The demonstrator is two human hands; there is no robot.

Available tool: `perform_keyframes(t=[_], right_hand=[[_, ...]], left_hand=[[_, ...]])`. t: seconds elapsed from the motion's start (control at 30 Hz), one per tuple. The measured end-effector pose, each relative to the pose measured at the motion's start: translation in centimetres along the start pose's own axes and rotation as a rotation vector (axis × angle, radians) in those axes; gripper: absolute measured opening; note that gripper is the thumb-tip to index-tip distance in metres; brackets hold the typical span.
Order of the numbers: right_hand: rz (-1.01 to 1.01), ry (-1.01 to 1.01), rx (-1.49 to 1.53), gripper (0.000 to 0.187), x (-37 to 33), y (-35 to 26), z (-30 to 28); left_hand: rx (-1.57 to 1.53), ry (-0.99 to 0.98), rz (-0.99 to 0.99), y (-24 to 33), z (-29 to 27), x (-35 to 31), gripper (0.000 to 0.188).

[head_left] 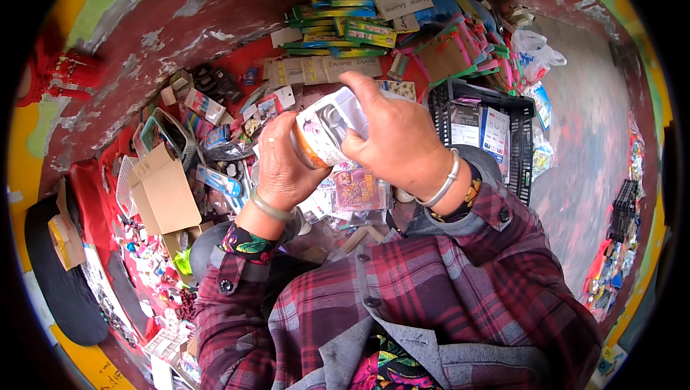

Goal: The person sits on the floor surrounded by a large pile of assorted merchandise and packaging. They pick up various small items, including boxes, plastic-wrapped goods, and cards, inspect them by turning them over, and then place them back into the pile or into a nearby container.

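Note:
Between my two hands I hold a small white box [325, 131] with orange and grey printing, raised above the goods in front of me. My left hand [279, 163] grips its left side, thumb along the lower edge. My right hand [399, 138] closes on the right side and top, with the thumb pressed against the face. A white part shows at the box's upper right; whether it is a flap or contents I cannot tell. Below the hands lies a clear-wrapped packet [357, 189] with a purple and orange print.
A black plastic crate [519, 151] with flat packages stands at the right. An opened cardboard box [167, 192] and plastic baskets [162, 138] are at the left. Stacked yellow-green packs [345, 12] and colourful frames [460, 52] lie at the back, beside a white plastic bag [537, 52].

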State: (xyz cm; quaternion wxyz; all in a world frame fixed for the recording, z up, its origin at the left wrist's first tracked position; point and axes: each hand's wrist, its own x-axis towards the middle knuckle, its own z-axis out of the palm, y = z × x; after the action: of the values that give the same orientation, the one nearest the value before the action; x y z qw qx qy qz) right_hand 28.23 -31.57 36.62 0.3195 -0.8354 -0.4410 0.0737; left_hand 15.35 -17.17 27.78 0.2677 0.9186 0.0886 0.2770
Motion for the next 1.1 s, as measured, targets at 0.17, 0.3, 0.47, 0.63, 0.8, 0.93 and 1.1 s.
perform_keyframes(t=[0.17, 0.3, 0.47, 0.63, 0.8, 0.93, 1.1], right_hand=[[0.165, -0.091, 0.379, 0.054, 0.8, 1.9, -1.5], [0.216, -0.087, 0.488, 0.055, 0.9, 2.4, -1.8], [0.247, -0.043, 0.544, 0.054, 0.8, 2.6, -1.9], [0.267, -0.035, 0.544, 0.053, 0.8, 2.6, -2.2], [0.269, -0.007, 0.65, 0.052, 0.7, 2.9, -2.5], [0.247, -0.001, 0.642, 0.051, 0.7, 3.1, -2.7], [0.258, 0.003, 0.701, 0.05, 0.6, 3.2, -2.8]], left_hand=[[0.068, -0.011, 0.048, -0.7, -0.8, 0.2, 0.091], [0.07, -0.043, 0.04, -1.0, -1.0, 0.0, 0.092], [0.069, -0.064, 0.041, -1.1, -1.2, 0.1, 0.095], [0.05, -0.083, 0.029, -1.4, -1.1, 0.0, 0.096], [0.051, -0.098, 0.007, -1.5, -1.2, 0.0, 0.095], [0.031, -0.107, -0.025, -1.5, -1.3, 0.1, 0.092], [0.059, -0.121, 0.016, -1.8, -1.4, 0.1, 0.096]])
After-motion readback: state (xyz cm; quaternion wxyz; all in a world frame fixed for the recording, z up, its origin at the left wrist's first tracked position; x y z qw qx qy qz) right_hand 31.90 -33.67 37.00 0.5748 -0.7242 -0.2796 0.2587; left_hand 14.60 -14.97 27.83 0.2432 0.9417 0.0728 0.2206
